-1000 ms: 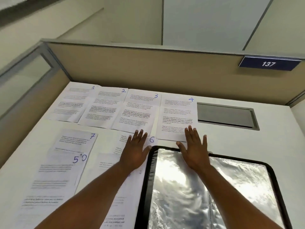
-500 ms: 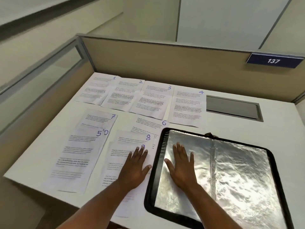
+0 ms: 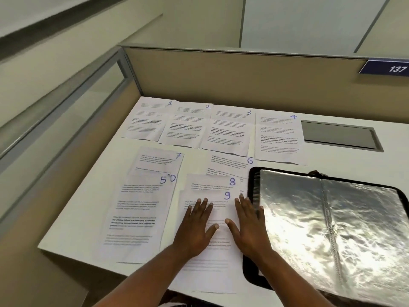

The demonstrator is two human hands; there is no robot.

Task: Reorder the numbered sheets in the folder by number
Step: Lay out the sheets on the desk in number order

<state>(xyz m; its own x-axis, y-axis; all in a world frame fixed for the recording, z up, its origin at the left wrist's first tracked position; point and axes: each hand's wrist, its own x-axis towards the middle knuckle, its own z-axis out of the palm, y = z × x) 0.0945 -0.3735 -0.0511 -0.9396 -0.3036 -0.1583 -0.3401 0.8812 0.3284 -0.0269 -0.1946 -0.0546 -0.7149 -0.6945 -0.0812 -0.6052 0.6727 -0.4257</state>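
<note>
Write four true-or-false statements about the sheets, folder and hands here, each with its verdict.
1. The left hand lies flat, fingers straight, on sheet 9. True.
2. Sheet 4 sits inside the folder. False: it lies on the desk, behind the folder.
3. Sheet 1, sheet 2, sheet 3 and sheet 4 run in order along the back row. True.
4. Sheet 8 covers sheet 9. False: sheet 9 lies over sheet 8.

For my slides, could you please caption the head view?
Left hand flat on sheet 9, right hand at its edge by the open folder.
</note>
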